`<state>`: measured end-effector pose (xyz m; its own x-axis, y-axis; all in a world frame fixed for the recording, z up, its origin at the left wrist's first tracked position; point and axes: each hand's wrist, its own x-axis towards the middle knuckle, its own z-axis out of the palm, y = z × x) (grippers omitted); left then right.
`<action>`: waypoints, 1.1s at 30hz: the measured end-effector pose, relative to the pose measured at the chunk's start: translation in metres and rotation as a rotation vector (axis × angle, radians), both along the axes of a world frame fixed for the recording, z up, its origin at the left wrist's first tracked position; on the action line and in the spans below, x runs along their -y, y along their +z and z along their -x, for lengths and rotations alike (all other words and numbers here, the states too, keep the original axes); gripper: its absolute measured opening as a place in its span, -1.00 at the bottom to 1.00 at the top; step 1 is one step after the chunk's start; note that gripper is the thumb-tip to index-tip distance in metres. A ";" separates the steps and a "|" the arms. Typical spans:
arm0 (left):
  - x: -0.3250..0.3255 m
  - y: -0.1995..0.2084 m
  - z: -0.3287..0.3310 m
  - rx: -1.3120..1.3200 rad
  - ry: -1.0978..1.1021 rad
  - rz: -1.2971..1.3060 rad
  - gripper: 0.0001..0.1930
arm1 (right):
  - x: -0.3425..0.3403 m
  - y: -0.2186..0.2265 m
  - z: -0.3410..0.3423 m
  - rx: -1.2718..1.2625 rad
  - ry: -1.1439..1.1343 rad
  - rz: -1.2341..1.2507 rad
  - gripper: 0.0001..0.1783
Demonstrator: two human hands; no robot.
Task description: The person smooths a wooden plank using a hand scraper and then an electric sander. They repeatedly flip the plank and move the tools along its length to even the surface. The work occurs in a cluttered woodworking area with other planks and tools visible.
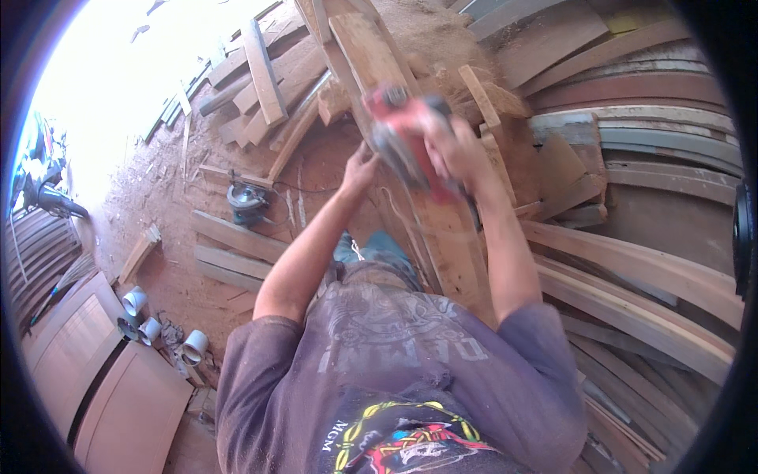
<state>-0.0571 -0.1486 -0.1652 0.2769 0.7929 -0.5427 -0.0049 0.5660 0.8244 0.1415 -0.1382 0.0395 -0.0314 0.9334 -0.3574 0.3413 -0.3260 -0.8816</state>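
My right hand [458, 154] is wrapped round the handle of a red electric planer [418, 138], which is smeared by motion. The planer sits over a long wooden beam [367, 55] that runs away from me along the bench. My left hand [361, 171] is at the beam's left edge, just left of the planer, its fingers closed against the wood. The planer's underside and the wood below it are hidden.
Lumber [632, 261] is stacked along the right. Offcuts [260, 71] lie at the far left among sawdust. A teal circular saw [247, 201] rests on the floor at left, near white cups [194, 345] and wooden panels [130, 411].
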 end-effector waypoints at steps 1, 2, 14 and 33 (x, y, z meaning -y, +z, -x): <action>-0.001 0.001 0.001 0.029 0.020 0.037 -0.35 | 0.056 0.000 -0.010 0.024 -0.001 0.018 -0.57; -0.002 0.003 0.001 0.058 0.039 0.075 -0.33 | 0.114 0.003 -0.022 0.041 -0.020 0.052 -0.57; -0.007 0.006 0.001 -0.003 0.019 0.070 -0.37 | 0.315 0.033 -0.026 -0.005 -0.367 0.294 -0.61; 0.003 0.009 -0.010 0.004 0.057 -0.024 -0.54 | -0.159 -0.030 0.025 -0.158 -0.107 0.005 -0.43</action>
<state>-0.0471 -0.1519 -0.1562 0.2336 0.8199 -0.5227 -0.0399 0.5452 0.8374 0.1162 0.0212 0.0095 0.0118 0.9327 -0.3606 0.1621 -0.3576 -0.9197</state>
